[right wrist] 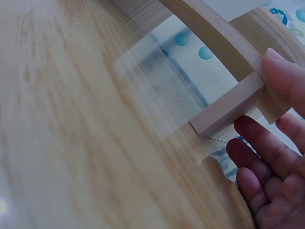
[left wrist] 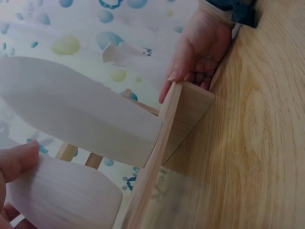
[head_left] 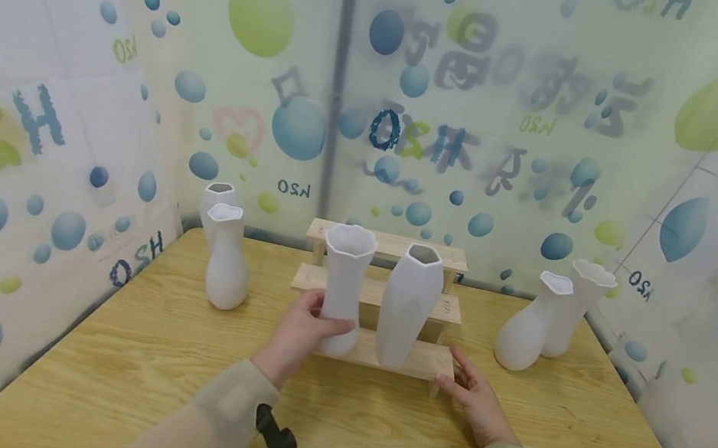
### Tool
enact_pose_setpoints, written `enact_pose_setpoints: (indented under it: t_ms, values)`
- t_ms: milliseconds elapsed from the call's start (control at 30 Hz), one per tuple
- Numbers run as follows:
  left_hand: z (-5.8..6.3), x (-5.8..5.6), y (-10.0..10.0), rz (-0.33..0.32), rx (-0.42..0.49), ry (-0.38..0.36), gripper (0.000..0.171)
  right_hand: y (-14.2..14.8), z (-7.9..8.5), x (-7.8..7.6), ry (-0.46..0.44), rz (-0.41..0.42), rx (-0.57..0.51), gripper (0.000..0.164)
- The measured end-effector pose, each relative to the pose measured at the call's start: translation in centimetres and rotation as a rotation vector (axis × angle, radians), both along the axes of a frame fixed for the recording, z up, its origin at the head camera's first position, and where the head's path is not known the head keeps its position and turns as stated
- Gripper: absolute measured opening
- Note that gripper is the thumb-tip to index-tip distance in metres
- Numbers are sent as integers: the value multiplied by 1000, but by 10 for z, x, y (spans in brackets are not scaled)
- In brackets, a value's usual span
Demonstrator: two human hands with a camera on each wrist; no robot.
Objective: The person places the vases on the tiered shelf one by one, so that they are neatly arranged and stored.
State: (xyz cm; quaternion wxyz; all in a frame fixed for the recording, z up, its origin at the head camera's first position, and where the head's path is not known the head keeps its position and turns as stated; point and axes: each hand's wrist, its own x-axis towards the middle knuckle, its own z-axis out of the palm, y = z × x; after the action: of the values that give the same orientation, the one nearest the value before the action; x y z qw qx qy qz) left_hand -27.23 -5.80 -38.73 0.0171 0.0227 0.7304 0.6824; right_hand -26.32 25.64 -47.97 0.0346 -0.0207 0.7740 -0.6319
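On the lowest step of a three-step wooden stand [head_left: 428, 360] stand two white vases. My left hand [head_left: 301, 331] holds the left one, a scallop-rimmed vase [head_left: 347, 272], low on its body, thumb across its front. Beside it, a faceted vase [head_left: 410, 301] leans slightly rightward in the head view. At the step's right end is my right hand [head_left: 477, 400], its thumb on the front corner and its index finger behind. In the right wrist view, the other fingers of that hand [right wrist: 276, 176] curve near the stand's leg [right wrist: 231, 106].
Two white vases, one bulbous [head_left: 229, 266] and one behind it [head_left: 213, 196], stand at the table's left. At the right are another bulbous vase [head_left: 521, 337] and a ruffle-rimmed vase [head_left: 579, 311]. A patterned curtain [head_left: 500, 121] surrounds the wooden table [head_left: 354, 440].
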Motion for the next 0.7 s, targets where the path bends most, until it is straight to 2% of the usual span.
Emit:
enact_pose_setpoints:
  t_ms: [567, 700]
  values:
    - [-5, -9, 8, -10, -5, -2, 57, -1, 4, 2, -15, 4, -27, 71]
    - [9, 1, 10, -27, 1, -17, 56, 0, 3, 2, -17, 6, -16, 72]
